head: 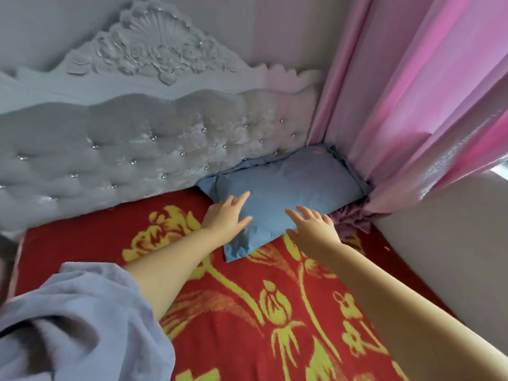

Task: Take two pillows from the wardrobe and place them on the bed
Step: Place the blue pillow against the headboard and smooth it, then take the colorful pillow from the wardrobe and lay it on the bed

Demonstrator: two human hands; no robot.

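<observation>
A blue pillow (pixel 291 188) lies on the bed (pixel 242 312) in the far right corner, its far edge against the headboard and its right end against the pink curtain. The bed carries a red cover with yellow flowers. My left hand (pixel 224 215) rests flat on the pillow's near left part, fingers spread. My right hand (pixel 313 226) hovers over or touches the pillow's near edge, fingers apart and holding nothing. Only one pillow shows; the wardrobe is out of view.
A grey tufted headboard (pixel 123 155) with carved top runs along the far side. Pink curtains (pixel 428 105) hang on the right, bunched at the bed's corner. A pale wall (pixel 445 257) borders the bed's right side.
</observation>
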